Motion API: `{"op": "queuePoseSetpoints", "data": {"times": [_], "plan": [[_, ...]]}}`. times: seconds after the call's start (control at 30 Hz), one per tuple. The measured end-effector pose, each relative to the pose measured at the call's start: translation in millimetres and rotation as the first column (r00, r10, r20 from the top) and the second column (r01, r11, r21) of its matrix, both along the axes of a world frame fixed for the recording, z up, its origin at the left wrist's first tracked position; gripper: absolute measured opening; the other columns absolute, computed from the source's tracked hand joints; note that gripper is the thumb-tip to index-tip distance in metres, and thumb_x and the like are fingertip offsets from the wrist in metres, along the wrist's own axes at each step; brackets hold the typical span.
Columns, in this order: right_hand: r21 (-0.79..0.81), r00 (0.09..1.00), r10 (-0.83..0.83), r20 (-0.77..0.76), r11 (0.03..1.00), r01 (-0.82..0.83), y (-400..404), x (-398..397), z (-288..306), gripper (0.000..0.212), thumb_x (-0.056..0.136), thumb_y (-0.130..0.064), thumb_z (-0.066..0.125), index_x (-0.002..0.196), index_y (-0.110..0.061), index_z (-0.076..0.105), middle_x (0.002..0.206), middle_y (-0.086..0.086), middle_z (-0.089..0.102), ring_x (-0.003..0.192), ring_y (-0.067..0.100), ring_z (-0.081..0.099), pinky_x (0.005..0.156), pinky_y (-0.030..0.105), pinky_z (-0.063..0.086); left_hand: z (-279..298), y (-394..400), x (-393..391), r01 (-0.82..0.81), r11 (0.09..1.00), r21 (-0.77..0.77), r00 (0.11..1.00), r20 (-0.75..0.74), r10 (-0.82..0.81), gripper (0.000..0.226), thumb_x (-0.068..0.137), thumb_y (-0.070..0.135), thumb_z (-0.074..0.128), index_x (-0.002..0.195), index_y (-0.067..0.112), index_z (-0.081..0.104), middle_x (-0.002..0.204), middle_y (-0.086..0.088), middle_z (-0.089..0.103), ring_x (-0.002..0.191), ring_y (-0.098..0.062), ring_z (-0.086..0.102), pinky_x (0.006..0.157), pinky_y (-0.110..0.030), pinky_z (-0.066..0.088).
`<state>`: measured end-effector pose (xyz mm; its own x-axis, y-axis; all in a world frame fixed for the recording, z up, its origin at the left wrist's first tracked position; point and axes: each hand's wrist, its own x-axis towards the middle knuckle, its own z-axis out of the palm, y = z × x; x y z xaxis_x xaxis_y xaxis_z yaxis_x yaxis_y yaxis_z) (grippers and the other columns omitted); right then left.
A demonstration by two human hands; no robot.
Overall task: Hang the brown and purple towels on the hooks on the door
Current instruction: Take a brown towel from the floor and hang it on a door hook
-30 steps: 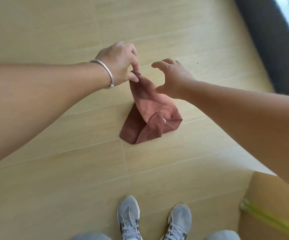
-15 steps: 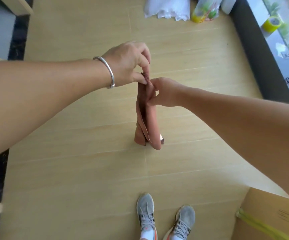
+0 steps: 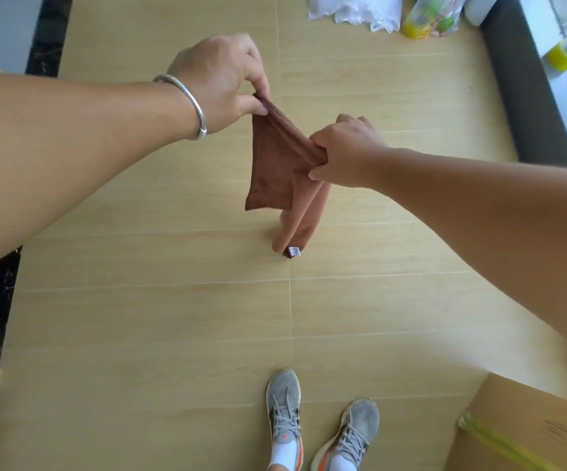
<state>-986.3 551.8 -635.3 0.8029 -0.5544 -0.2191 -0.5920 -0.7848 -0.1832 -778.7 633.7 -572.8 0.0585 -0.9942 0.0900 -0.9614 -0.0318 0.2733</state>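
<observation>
Wood floor [image 3: 139, 317] below; brown towel [image 3: 275, 164] now lifted clear, stretched; left hand [image 3: 220, 79] pinches 11 o'clock corner, right hand [image 3: 346, 151] grips bunched edge; ready for hook.

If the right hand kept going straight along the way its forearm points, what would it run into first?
Most likely the left hand. The right hand points up-left along the taut edge of the brown towel that both hands pinch, and that edge ends at the left fingers. Depth is unclear, so it might pass underneath.
</observation>
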Motion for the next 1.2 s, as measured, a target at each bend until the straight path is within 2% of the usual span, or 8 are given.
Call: {"op": "queuePoseSetpoints", "data": {"times": [0.27,0.4,0.57,0.7,0.83,0.93,1.07,1.2], "plan": [[-0.112,0.986,-0.102,-0.131,0.990,0.087,-28,-14,6,0.028,0.078,-0.033,0.066,0.064,-0.023,0.044,0.064,-0.003,0.046,0.087,0.024,0.040,0.081,0.038,0.033,-2,-8,21,-0.181,0.981,-0.073,0.984,-0.016,0.180,0.017,0.084,0.038,0.065,0.093,0.024,0.069,0.109,-0.002,0.062,0.103,-0.027,0.055,0.086,-0.042,0.046],[-0.103,0.962,-0.212,-0.173,0.975,0.197,-33,-22,9,0.016,0.080,-0.030,0.061,0.069,-0.023,0.051,0.071,0.000,0.050,0.094,0.028,0.046,0.080,0.037,0.035,-2,-13,15,-0.216,0.975,-0.044,0.966,-0.153,0.207,0.014,0.083,0.037,0.067,0.090,0.025,0.069,0.104,0.003,0.064,0.103,-0.018,0.057,0.087,-0.029,0.043],[0.319,0.944,-0.316,0.097,0.908,0.271,-21,-4,25,0.027,0.077,-0.031,0.071,0.103,-0.023,0.066,0.107,-0.005,0.067,0.105,0.017,0.059,0.084,0.027,0.046,3,-26,-17,-0.087,0.996,0.011,0.972,-0.218,0.087,0.007,0.079,0.035,0.072,0.081,0.030,0.068,0.105,0.002,0.065,0.103,-0.018,0.057,0.095,-0.032,0.044],[0.518,0.905,-0.359,0.228,0.832,0.199,-11,10,35,0.041,0.077,-0.021,0.073,0.117,-0.021,0.062,0.112,-0.006,0.067,0.107,0.010,0.061,0.093,0.028,0.048,1,-31,-35,-0.025,0.997,0.078,0.976,-0.214,0.041,0.009,0.077,0.039,0.074,0.076,0.032,0.068,0.108,0.005,0.065,0.106,-0.018,0.057,0.097,-0.039,0.044],[0.498,0.900,-0.370,0.231,0.840,0.217,-2,11,32,0.010,0.079,-0.026,0.070,0.087,-0.027,0.064,0.086,-0.007,0.066,0.084,0.013,0.062,0.071,0.028,0.050,0,-30,-41,0.003,0.995,0.098,0.967,-0.254,0.022,0.009,0.074,0.040,0.075,0.074,0.034,0.068,0.108,0.005,0.065,0.105,-0.017,0.058,0.097,-0.038,0.044],[0.424,0.892,-0.366,0.266,0.875,0.233,2,6,29,0.013,0.082,-0.028,0.066,0.072,-0.027,0.058,0.065,-0.010,0.054,0.060,0.008,0.050,0.050,0.024,0.036,-6,-24,-42,0.006,0.996,0.093,0.953,-0.302,0.023,0.008,0.075,0.039,0.074,0.077,0.034,0.070,0.106,0.008,0.066,0.103,-0.013,0.058,0.095,-0.037,0.046],[0.411,0.870,-0.373,0.322,0.883,0.226,0,2,38,0.007,0.085,-0.029,0.063,0.090,-0.028,0.067,0.077,-0.012,0.062,0.071,0.008,0.056,0.055,0.020,0.041,-28,-11,-49,-0.138,0.990,0.040,0.910,-0.390,0.142,0.019,0.077,0.042,0.067,0.088,0.027,0.071,0.103,0.007,0.065,0.098,-0.013,0.058,0.090,-0.034,0.048],[0.413,0.842,-0.389,0.374,0.883,0.224,-7,-1,49,0.006,0.084,-0.027,0.060,0.088,-0.030,0.065,0.085,-0.010,0.064,0.079,0.010,0.059,0.062,0.021,0.044,-55,1,-64,-0.267,0.963,0.042,0.878,-0.402,0.261,0.021,0.074,0.041,0.057,0.086,0.025,0.066,0.095,0.005,0.063,0.082,-0.015,0.053,0.072,-0.031,0.044]]}}
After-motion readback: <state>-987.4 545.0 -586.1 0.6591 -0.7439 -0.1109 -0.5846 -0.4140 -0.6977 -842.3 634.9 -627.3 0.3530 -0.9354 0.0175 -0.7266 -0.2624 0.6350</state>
